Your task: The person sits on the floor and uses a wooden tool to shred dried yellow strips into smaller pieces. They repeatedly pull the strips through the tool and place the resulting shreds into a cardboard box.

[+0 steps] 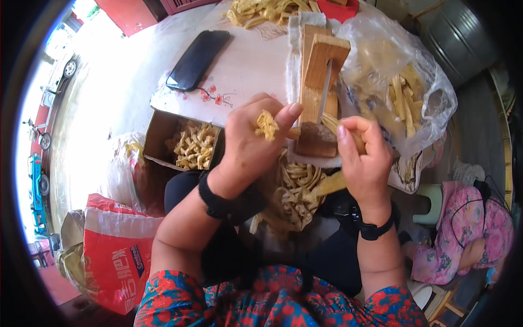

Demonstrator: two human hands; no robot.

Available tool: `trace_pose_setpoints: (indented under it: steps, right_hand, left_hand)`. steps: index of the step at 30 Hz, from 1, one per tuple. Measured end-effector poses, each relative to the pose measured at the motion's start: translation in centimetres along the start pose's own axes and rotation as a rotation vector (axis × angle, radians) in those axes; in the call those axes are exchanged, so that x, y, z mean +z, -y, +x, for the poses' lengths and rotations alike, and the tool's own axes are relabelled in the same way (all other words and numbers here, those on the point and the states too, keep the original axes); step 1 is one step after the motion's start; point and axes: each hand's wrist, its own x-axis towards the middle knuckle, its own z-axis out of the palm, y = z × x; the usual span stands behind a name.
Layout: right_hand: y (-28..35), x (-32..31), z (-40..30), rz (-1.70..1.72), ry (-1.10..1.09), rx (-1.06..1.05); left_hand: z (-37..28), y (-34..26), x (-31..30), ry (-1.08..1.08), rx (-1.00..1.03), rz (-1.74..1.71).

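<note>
My left hand is closed around a small bundle of yellowish dried strips, whose crumpled ends show above the fist. In my right hand, a pale yellow strip is pinched between thumb and fingers, with its tip close to a slanting metal blade. The blade is fixed in a wooden stand with an upright block, set on a folded white cloth. Below my hands, a heap of loose strips lies by my lap.
A cardboard box of short cut pieces stands left. Farther back lies a phone. A clear plastic bag of strips is at right, more strips at the far edge. A red sack sits lower left; another person is at right.
</note>
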Motion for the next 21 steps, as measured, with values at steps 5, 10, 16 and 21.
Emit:
trace_pose_setpoints:
  steps: [5,10,16,21]
  right_hand:
    - [1.6,-0.6,-1.7,0.052,0.167,-0.539]
    - [1.4,-2.0,-1.6,0.148,0.153,-0.647]
    - [1.4,-1.7,-2.1,0.113,0.085,-0.678]
    - [1.2,-3.3,-1.8,0.274,0.137,-0.625]
  left_hand:
    - [-3.2,-2.7,-0.2,0.290,0.226,-0.239]
    - [-4.7,-4.1,0.3,0.792,-0.706,-0.427]
    - [-5.3,-3.2,1.1,0.624,-0.925,-0.736]
    - [-6.4,-2.0,1.3,1.281,-0.423,-0.742]
